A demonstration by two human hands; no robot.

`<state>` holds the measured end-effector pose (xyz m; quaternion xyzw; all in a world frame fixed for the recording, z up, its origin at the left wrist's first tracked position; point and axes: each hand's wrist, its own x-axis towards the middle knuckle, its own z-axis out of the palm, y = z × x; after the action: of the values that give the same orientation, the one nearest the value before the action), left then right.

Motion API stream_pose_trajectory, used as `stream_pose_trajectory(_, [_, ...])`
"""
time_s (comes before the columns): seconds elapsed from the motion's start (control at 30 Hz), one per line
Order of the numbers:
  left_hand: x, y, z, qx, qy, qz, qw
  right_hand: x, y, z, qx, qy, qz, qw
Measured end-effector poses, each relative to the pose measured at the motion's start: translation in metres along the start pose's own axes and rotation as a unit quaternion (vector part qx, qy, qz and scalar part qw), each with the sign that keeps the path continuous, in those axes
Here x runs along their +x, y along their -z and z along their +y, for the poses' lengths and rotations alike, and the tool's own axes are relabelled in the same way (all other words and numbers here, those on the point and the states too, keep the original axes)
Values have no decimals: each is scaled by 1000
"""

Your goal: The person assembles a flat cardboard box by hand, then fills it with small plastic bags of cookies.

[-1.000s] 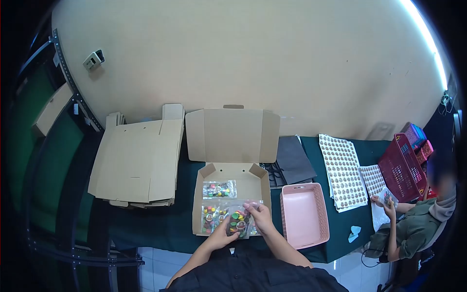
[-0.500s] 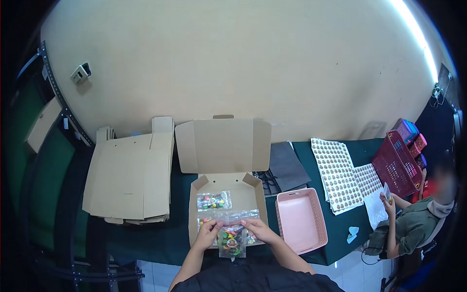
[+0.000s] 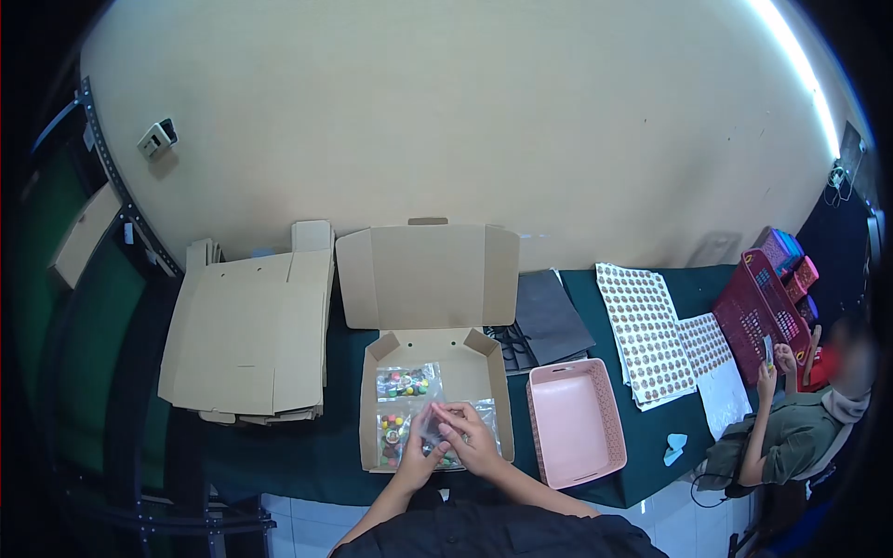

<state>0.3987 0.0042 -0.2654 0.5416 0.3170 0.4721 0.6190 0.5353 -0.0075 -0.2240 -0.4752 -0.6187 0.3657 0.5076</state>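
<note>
An open cardboard box [image 3: 437,346] lies in front of me with its lid raised. Inside are clear pouches of colourful candies: one candy pouch [image 3: 406,383] at the back left, another candy pouch [image 3: 393,428] below it, and more partly hidden under my hands. Over the box's front half, my left hand [image 3: 415,461] and my right hand [image 3: 473,448] are close together. Between them they grip a clear candy pouch [image 3: 429,424], its top bunched at the fingers; its lower part is mostly covered by my hands.
Flat cardboard boxes [image 3: 246,335] are stacked at left. Right of the open box are black paper bags [image 3: 551,316], a pink basket [image 3: 577,423], sticker sheets [image 3: 646,330] and a maroon crate [image 3: 758,316]. A co-worker [image 3: 781,437] at far right holds a small packet.
My hands have come together, and the pouch that hung spread out between them is now bunched and mostly covered. The co-worker's hands have moved further right, toward the crate.
</note>
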Motion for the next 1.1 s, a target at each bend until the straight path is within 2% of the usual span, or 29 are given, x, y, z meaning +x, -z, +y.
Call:
stream_pose_trajectory(0.07, [-2, -1, 15, 17, -12, 3, 1000, -2, 0, 6, 1, 1, -5, 1000])
stream_pose_trajectory(0.1, [-6, -4, 25, 11, 33, 46, 998, -2, 1, 6, -39, -14, 21, 999])
stream_pose_trajectory(0.17, [-6, -1, 16, 30, 21, 47, 998, -1, -1, 4, -77, -28, 50, 995])
stream_pose_trajectory(0.23, [-7, -1, 13, 47, 10, 46, 998, 2, -3, 2, 53, -90, 175, 979])
stream_pose_trajectory(0.27, [-7, -1, 14, 85, -7, 70, 994, 1, 1, 11, 52, -90, 177, 979])
stream_pose_trajectory(0.33, [-6, -3, 16, 157, -39, 118, 980, 1, 14, 29, 108, -77, 23, 991])
stream_pose_trajectory(0.37, [-5, -2, 16, 156, -38, 118, 980, 0, 15, 29, 106, -62, 54, 991])
stream_pose_trajectory(0.43, [-4, 2, 15, 235, -38, 115, 964, 2, 19, 26, 158, -92, 38, 982])
stream_pose_trajectory(0.47, [-3, 2, 16, 236, -34, 116, 964, 0, 20, 25, 210, -120, 21, 970])
stream_pose_trajectory(0.53, [-1, 2, 19, 179, -33, 106, 978, -3, 22, 24, 218, -137, 26, 966])
stream_pose_trajectory(0.6, [0, 5, 25, 184, -23, 91, 978, 1, 32, 0, 191, -227, 32, 954])
stream_pose_trajectory(0.67, [-1, 7, 28, 87, 22, 54, 995, 0, 37, 9, 172, -213, 17, 962])
stream_pose_trajectory(0.77, [1, 15, 22, 120, 19, 4, 993, -3, 38, 27, 219, -170, 16, 961])
stream_pose_trajectory(0.8, [1, 14, 21, 121, 18, 5, 993, -4, 39, 28, 216, -163, 40, 962])
stream_pose_trajectory(0.87, [2, 11, 20, 38, 25, 97, 994, -4, 41, 28, 213, -158, 64, 962])
stream_pose_trajectory(0.93, [3, 9, 20, 48, 16, 77, 996, -3, 45, 24, 177, -159, 126, 963])
stream_pose_trajectory(0.97, [3, 9, 19, 57, 7, 58, 997, -4, 43, 21, 169, -96, 113, 974])
stream_pose_trajectory(1.0, [2, 7, 19, 66, -2, 38, 997, -6, 39, 17, 170, -97, 114, 974])
stream_pose_trajectory(1.07, [2, -7, 14, 98, -36, 15, 994, -9, 26, 5, -4, 17, 97, 995])
stream_pose_trajectory(1.1, [2, -13, 11, 129, -70, -6, 989, -10, 21, -1, 11, 10, 61, 998])
